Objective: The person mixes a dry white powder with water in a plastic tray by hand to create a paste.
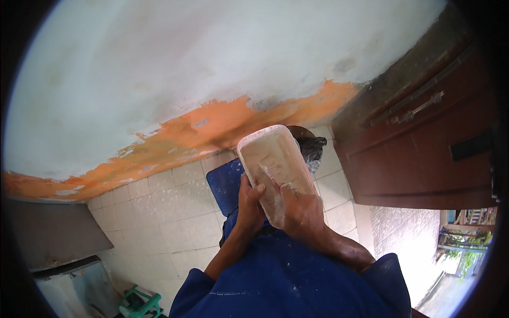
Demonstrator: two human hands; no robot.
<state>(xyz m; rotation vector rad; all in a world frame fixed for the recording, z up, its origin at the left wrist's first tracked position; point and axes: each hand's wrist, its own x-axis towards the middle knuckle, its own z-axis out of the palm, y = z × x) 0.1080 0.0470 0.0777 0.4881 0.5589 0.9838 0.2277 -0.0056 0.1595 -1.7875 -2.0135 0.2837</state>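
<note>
A shallow rectangular plastic tub (pixel 243 145) with a pale, whitish rim is tilted in front of my body. Smeared beige paste (pixel 274 153), probably wall filler, covers its inside. My left hand (pixel 251 200) grips the tub's left side, with the thumb over the rim. Over the tub's lower right part lies my right hand (pixel 302 210), its fingers bent down at the paste. A narrow, paste-coated shape (pixel 271 175) runs ahead of those fingers; whether it is a finger or a tool's edge is unclear. The right palm and fingertips are hidden.
Ahead stands a wall (pixel 222 51) coated white above a ragged orange band (pixel 222 117). A blue flat object (pixel 223 187) and a black plastic bag (pixel 312 149) are beyond the tub on the tiled floor (pixel 187 222). A brown door (pixel 409 159) is right; a green stool (pixel 141 302) is lower left.
</note>
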